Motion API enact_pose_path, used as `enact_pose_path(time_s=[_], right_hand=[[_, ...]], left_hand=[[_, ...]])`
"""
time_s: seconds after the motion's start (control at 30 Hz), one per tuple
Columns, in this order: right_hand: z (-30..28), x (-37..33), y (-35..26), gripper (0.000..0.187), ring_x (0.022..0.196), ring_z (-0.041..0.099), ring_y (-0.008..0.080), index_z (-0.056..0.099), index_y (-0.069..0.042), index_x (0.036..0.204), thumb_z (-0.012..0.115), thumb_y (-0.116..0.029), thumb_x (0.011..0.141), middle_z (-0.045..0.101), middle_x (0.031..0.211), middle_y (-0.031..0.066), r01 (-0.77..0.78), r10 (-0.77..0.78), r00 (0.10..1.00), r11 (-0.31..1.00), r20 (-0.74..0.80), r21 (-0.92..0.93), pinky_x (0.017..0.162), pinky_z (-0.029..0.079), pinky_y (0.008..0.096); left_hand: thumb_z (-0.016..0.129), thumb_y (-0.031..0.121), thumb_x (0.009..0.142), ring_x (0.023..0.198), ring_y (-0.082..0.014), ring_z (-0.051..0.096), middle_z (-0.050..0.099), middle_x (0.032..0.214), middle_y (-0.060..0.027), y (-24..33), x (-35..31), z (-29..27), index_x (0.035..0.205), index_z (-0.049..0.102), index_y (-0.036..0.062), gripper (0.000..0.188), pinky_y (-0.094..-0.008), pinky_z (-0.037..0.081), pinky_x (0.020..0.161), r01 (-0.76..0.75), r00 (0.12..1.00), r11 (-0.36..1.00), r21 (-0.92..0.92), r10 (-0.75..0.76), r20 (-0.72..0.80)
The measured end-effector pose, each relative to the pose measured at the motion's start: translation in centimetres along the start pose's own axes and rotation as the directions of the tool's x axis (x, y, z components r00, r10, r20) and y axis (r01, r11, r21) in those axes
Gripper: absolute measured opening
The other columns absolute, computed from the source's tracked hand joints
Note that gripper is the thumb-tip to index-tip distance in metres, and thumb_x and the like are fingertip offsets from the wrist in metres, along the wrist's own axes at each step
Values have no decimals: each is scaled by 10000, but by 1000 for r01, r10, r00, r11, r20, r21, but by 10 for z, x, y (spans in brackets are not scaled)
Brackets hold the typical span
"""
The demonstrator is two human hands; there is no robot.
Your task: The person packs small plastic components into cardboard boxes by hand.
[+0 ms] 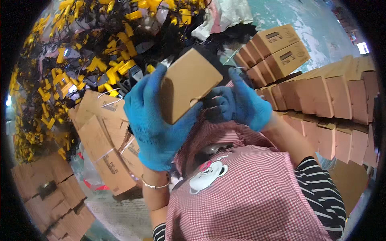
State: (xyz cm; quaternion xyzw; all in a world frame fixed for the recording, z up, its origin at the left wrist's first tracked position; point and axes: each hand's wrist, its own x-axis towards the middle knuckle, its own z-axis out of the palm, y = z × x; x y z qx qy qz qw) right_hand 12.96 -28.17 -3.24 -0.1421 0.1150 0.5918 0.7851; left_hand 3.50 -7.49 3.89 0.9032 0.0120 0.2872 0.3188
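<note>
A small plain brown cardboard box point(191, 82) is gripped in my left hand point(155, 120), tilted in front of my chest. The thumb lies along the box's lower edge, near a small notch, and the fingers wrap its left side. Close by the box's right end is my right hand point(239, 102), its thumb raised apart from loosely bent fingers. Nothing shows between that thumb and the fingers; whether the fingertips touch the box, I cannot tell. Both hands wear blue gloves with darker coated palms.
A large heap of yellow-and-black corded devices point(108, 72) spreads across the left and far side. Rows of stacked cardboard boxes point(309, 94) line the right. Flattened, strapped cartons point(106, 150) lie beside my left forearm, with more cartons point(52, 193) at lower left. My checked apron point(245, 188) covers my lap.
</note>
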Motion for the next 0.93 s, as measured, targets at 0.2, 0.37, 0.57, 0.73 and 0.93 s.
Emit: enact_pose_path(time_s=[0.2,0.37,0.57,0.73,0.93], right_hand=[[15,-10,-28,593,1334,514,258,504,-95,1446,612,-439,975,495,1486,114,80,-158,980,863,-117,-499,1128,397,455],[56,4,-66,560,1134,636,212,467,-26,1457,572,-261,960,629,1294,131,433,-659,751,448,38,-782,966,516,342],[-63,-27,-156,657,1244,546,322,397,69,1453,644,-275,950,485,1420,235,15,-932,-243,-282,270,-959,1056,440,397],[-125,-79,-180,747,1380,395,446,363,-47,1513,644,-395,916,336,1552,227,-886,-948,-306,249,87,-391,1076,391,566],[-177,-53,-188,957,1442,343,407,197,-202,1594,674,-584,858,227,1644,138,-973,-968,-186,205,-170,-107,1131,332,580]], left_hand=[[760,300,805,1207,-305,524,539,1344,-97,30,-30,4,1234,630,300,448,-501,423,1030,-695,713,652,303,574,403],[613,308,913,1271,-235,497,550,1353,18,20,-9,18,1280,574,291,369,-507,386,1093,-669,742,693,268,605,288],[699,271,873,1278,-299,489,539,1376,-22,-17,-25,7,1234,641,273,366,-543,356,1113,-483,875,811,331,436,210],[748,262,823,1286,-336,485,542,1374,-63,-38,-33,15,1220,642,224,412,-562,339,1122,-471,877,844,256,415,243],[798,284,777,1322,-367,461,523,1401,-105,-65,-42,6,1263,581,177,543,-572,300,1145,-372,925,880,296,323,202]])
